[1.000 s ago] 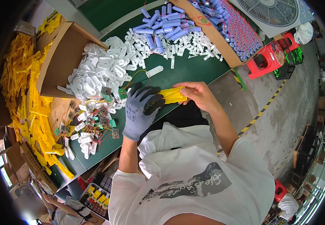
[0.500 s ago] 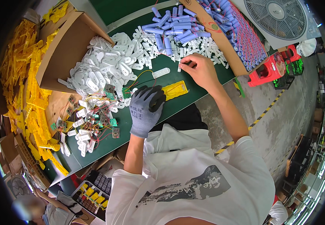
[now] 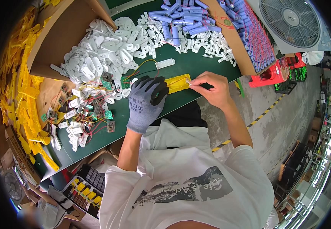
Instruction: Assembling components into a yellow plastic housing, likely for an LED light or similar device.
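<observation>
My left hand [image 3: 146,101], in a grey glove with black fingers, is curled round the left end of a yellow plastic casing [image 3: 178,84] on the green table. Red wire shows inside the casing. Bare, my right hand [image 3: 214,88] pinches a small white plastic piece [image 3: 188,81] at the casing's right end. Beyond the casing lies a flat white oblong cover [image 3: 165,63]. Thin red and yellow wires curve near it, towards a green circuit board [image 3: 125,82] beside my left hand.
White oblong covers [image 3: 93,63] spill from a cardboard box [image 3: 53,49]. Small white pieces [image 3: 200,42] and purple battery cells [image 3: 186,19] lie at the back. Wired boards [image 3: 93,112] and yellow casings [image 3: 28,99] are at left. A box of cells [image 3: 251,45] and a fan [image 3: 290,19] stand right.
My right hand has come from the pile of small white pieces back to the casing's right end, carrying one piece. My left hand stays on the casing. The whole view has shifted slightly.
</observation>
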`<state>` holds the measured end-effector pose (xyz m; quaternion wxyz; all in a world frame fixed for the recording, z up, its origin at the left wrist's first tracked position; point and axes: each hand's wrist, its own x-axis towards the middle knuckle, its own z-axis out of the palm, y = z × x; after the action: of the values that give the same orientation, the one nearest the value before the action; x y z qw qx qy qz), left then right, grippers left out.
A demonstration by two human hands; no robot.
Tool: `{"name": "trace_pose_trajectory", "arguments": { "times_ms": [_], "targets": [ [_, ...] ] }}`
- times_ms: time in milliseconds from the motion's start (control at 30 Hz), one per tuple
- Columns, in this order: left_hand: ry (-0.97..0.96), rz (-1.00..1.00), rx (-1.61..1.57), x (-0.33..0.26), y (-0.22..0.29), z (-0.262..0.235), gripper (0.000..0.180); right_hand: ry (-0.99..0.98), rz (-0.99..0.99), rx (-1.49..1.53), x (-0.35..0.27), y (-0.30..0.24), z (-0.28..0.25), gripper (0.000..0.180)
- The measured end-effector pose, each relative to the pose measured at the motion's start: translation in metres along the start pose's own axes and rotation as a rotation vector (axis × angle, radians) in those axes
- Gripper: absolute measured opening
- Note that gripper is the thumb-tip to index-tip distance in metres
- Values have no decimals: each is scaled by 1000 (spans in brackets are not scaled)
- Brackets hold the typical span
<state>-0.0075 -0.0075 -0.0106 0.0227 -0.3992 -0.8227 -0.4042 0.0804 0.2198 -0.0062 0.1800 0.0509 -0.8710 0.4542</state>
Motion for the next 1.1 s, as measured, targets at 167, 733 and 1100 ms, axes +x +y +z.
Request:
{"name": "trace_pose_trajectory", "arguments": {
  "times_ms": [167, 733, 1100],
  "targets": [
    [-2, 14, -5, 2, -1, -1, 24, -32, -291, -215, 4, 9, -2, 16],
    [21, -11, -15, -1, 5, -1, 20, 47, -194, -505, 125, 13, -40, 21],
    [57, 31, 18, -1, 2, 0, 20, -301, -379, -724, 184, 42, -42, 20]
  ]
}}
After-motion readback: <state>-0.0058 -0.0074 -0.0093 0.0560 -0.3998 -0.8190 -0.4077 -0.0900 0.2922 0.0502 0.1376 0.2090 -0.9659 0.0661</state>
